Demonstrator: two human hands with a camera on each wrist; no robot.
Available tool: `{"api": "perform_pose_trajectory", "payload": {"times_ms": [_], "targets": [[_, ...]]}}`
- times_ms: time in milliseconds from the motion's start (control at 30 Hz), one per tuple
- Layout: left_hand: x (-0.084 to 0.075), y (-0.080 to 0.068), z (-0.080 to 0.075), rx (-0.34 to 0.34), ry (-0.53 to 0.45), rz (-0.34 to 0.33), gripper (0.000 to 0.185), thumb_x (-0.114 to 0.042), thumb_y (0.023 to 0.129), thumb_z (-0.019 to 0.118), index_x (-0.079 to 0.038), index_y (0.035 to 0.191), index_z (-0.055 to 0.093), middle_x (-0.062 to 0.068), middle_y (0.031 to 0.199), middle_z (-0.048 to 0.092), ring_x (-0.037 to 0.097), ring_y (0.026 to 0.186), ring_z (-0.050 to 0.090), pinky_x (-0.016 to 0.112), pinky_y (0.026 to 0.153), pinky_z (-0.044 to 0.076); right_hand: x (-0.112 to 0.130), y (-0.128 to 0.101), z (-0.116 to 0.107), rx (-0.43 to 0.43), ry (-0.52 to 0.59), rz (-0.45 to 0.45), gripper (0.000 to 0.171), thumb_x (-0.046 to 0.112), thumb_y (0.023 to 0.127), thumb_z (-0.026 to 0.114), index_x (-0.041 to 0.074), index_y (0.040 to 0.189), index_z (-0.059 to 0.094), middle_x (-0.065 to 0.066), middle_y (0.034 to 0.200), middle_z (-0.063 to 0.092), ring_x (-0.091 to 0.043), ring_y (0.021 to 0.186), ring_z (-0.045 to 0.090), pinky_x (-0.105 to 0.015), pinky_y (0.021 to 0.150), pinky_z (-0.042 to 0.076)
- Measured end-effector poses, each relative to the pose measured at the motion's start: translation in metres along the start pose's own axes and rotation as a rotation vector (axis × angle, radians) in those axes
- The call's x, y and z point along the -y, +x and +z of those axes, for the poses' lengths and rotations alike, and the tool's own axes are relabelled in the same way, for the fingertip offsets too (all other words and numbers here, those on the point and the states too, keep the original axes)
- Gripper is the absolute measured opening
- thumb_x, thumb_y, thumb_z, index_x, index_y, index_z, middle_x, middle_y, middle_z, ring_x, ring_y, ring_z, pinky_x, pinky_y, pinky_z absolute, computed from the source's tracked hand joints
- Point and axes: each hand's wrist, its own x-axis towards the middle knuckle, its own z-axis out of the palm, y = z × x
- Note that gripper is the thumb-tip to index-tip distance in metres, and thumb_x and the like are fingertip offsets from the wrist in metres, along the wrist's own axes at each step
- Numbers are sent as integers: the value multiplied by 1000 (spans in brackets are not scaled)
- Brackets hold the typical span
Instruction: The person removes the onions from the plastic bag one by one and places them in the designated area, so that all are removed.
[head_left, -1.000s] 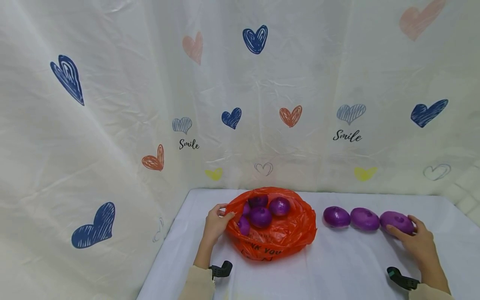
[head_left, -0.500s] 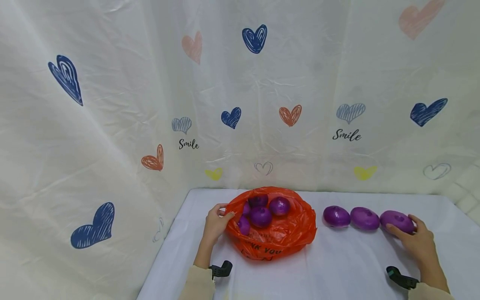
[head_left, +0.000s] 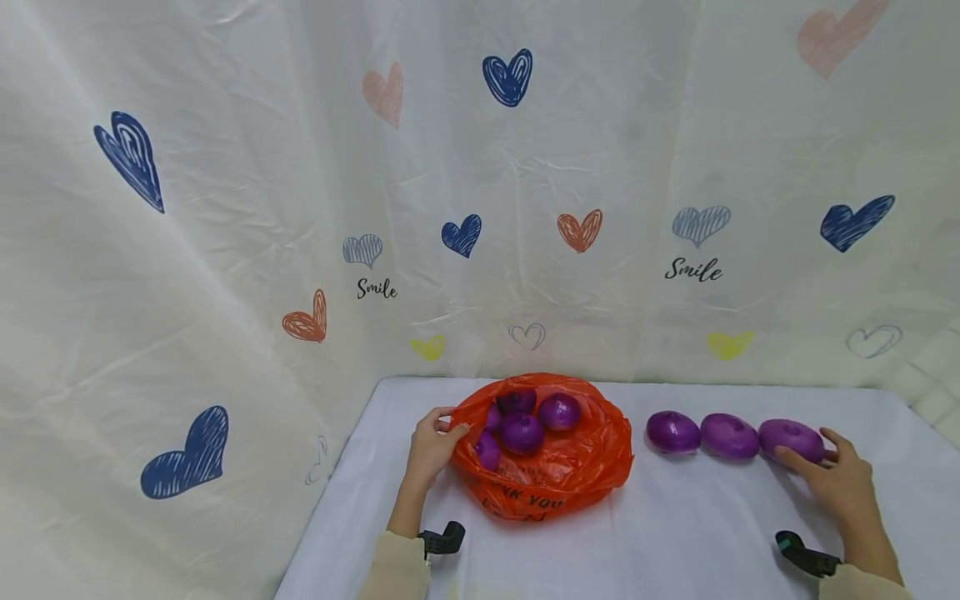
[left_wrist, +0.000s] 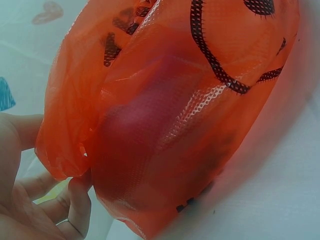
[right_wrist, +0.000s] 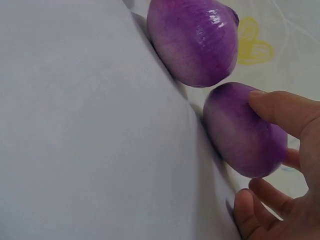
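Observation:
My left hand pinches the left rim of a red plastic bag in the head view. Thumb and fingertips grip its thin film in the left wrist view. Several purple onions lie in the bag's wide mouth. To the right, three purple onions stand in a row on the table: a left onion, a middle onion and a right onion. My right hand holds the right onion loosely from its right side. Its thumb lies on the onion and a finger reaches behind.
A white cloth covers the table. Behind it hangs a pale curtain printed with hearts and "Smile". Each wrist bears a black device, the left device and the right device.
My right hand has shifted very slightly right against the right onion, with its fingers a little looser. The left hand, the bag and the other onions stay where they were.

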Motion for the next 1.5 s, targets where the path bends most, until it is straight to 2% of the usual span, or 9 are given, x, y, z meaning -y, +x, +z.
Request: {"api": "perform_pose_trajectory", "payload": {"times_ms": [233,467,567,700,900,1033,1133,1300,1500], "targets": [[0,-2,0,-2,-8,4,42,-27,92,74,-12,130,65,11,97,64,19,75,61,29,66,58,4,-5,-9,-72,-56,-98,100,53,98,57,-3,160,3,-47,150,20,-68,130,21,-70,95,32],[-1,-1,0,-6,-1,5,41,-26,92,74,-12,129,65,11,97,63,19,74,60,28,65,57,43,-27,-21,-166,-48,-172,93,48,99,59,0,161,10,-44,151,23,-63,130,24,-60,80,40],[-1,-1,0,-6,-3,5,41,-26,92,74,-12,129,65,11,96,63,19,74,60,28,64,57,63,-40,-22,-207,-17,-242,88,43,99,62,2,161,15,-42,151,25,-60,129,32,-40,76,41],[-2,-1,1,-3,-4,10,41,-26,92,74,-13,129,65,11,96,63,20,74,60,28,65,57,88,-54,-16,-235,7,-348,80,37,99,64,6,161,24,-38,149,30,-52,118,42,-17,70,31],[-1,-1,1,-8,-6,23,41,-26,91,75,-12,128,65,11,96,63,20,74,60,29,65,58,122,-70,8,-247,32,-522,72,29,97,69,5,156,36,-35,142,36,-44,112,46,-2,65,33],[0,-1,1,-6,-6,24,41,-26,91,75,-11,128,65,12,95,63,19,74,60,28,65,57,140,-82,24,-230,68,-622,68,25,96,71,6,154,41,-28,139,39,-22,110,46,1,71,37],[0,-1,2,0,-10,23,41,-26,91,75,-11,128,66,12,95,63,19,73,60,27,64,56,152,-92,35,-198,92,-690,66,23,95,72,7,153,43,-26,139,40,-18,112,46,1,75,38],[-1,-2,2,-1,-12,19,41,-26,92,74,-11,129,65,12,95,64,19,74,60,27,64,57,170,-107,61,-116,80,-771,70,23,93,75,13,154,43,-23,140,42,-34,118,46,1,80,36],[-2,-1,1,-7,-9,15,41,-25,92,74,-11,129,65,12,96,63,19,74,59,27,63,55,186,-124,102,26,87,-804,70,28,92,76,18,153,44,-17,142,46,-30,121,51,-5,88,41]]}}
